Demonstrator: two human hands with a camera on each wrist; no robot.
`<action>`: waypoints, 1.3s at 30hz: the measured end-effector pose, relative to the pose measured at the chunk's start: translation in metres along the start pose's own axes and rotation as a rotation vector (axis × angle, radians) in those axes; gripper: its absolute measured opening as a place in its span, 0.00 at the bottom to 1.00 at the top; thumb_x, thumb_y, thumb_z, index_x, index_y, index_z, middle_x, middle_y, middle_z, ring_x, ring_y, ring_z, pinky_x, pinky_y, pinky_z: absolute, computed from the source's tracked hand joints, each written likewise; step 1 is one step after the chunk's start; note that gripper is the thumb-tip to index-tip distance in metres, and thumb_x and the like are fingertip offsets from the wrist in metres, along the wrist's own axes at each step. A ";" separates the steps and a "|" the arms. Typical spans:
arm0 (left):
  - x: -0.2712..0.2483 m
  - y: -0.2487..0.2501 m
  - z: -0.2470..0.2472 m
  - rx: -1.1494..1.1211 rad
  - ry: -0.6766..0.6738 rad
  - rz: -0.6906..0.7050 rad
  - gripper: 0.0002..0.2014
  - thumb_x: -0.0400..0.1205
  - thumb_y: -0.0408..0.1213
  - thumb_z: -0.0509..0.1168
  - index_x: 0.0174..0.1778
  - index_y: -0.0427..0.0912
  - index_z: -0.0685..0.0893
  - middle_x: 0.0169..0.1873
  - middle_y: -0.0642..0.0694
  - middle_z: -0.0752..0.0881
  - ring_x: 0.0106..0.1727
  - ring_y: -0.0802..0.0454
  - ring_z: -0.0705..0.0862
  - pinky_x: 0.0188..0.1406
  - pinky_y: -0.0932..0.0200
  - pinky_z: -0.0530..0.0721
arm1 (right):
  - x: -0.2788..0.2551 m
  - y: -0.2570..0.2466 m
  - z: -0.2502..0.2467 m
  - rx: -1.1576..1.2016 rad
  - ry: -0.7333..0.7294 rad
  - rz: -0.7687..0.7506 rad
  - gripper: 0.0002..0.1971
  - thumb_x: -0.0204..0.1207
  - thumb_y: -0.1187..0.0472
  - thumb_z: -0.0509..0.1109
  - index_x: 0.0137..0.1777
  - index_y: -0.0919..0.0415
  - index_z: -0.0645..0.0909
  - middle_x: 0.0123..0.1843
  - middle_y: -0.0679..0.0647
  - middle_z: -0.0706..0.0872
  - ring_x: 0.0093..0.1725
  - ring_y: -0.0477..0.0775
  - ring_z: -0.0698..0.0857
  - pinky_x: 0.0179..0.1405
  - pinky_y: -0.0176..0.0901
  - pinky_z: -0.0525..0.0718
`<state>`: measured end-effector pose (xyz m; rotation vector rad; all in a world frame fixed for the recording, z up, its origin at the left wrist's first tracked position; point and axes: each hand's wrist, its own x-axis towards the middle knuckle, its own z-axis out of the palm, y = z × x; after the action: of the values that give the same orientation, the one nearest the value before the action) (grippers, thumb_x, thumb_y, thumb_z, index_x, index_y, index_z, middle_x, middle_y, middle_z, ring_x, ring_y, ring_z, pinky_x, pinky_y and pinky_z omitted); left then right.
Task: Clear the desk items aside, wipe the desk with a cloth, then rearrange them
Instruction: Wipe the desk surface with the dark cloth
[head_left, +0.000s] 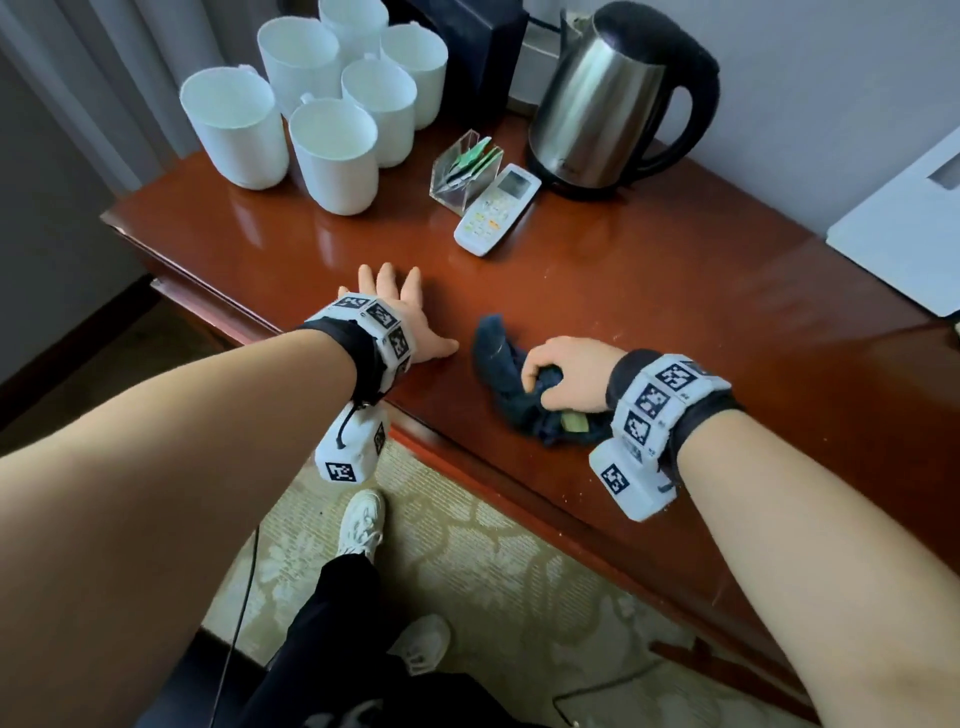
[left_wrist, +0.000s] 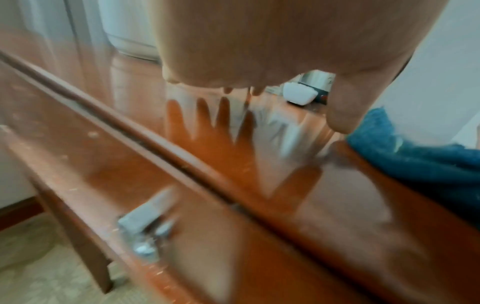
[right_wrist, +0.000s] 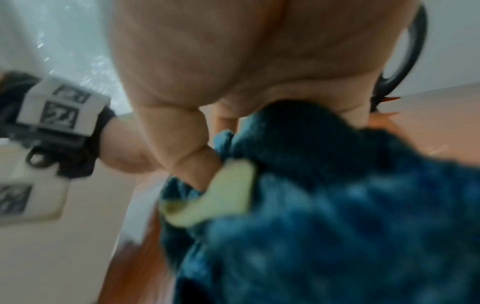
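Observation:
A dark blue cloth (head_left: 501, 358) with a pale green tag lies bunched on the glossy red-brown desk (head_left: 649, 291) near its front edge. My right hand (head_left: 563, 371) grips the cloth (right_wrist: 337, 195) with curled fingers. My left hand (head_left: 400, 312) rests flat on the desk, fingers spread, just left of the cloth. In the left wrist view the left hand (left_wrist: 259, 61) hovers low over the desk (left_wrist: 285, 174), and the cloth (left_wrist: 415, 156) shows at the right. Several white cups (head_left: 332, 156), a clear holder of packets (head_left: 465, 169), a white remote (head_left: 497, 208) and a steel kettle (head_left: 608, 98) stand at the back.
A white flat object (head_left: 904, 228) overhangs the desk at the right. The desk front has a drawer with a metal handle (left_wrist: 145, 224). Patterned carpet (head_left: 467, 571) and my shoes lie below the front edge. A curtain hangs at the back left.

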<state>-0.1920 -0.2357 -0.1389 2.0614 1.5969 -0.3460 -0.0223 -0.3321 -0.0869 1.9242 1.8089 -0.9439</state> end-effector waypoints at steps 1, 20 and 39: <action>0.004 0.008 -0.002 -0.045 -0.016 0.006 0.53 0.71 0.64 0.67 0.83 0.49 0.42 0.83 0.42 0.42 0.83 0.38 0.38 0.81 0.37 0.43 | -0.003 0.006 -0.010 0.074 0.062 0.046 0.08 0.73 0.63 0.66 0.47 0.48 0.77 0.50 0.55 0.80 0.43 0.59 0.80 0.40 0.44 0.79; 0.029 0.039 -0.005 0.080 -0.241 -0.082 0.70 0.57 0.73 0.70 0.80 0.48 0.29 0.79 0.39 0.27 0.80 0.30 0.31 0.75 0.24 0.42 | 0.104 0.062 -0.062 0.121 0.420 0.473 0.28 0.81 0.51 0.62 0.80 0.44 0.60 0.82 0.52 0.53 0.78 0.63 0.56 0.74 0.58 0.66; -0.024 0.047 0.044 0.085 -0.024 -0.033 0.58 0.66 0.75 0.60 0.82 0.52 0.34 0.81 0.42 0.31 0.81 0.39 0.30 0.78 0.35 0.32 | 0.005 0.065 0.004 -0.104 0.217 0.037 0.26 0.80 0.47 0.62 0.77 0.40 0.61 0.80 0.53 0.54 0.77 0.64 0.58 0.68 0.58 0.72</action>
<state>-0.1496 -0.2875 -0.1525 2.0880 1.6299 -0.4562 0.0392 -0.3396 -0.1062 2.0539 1.8907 -0.6361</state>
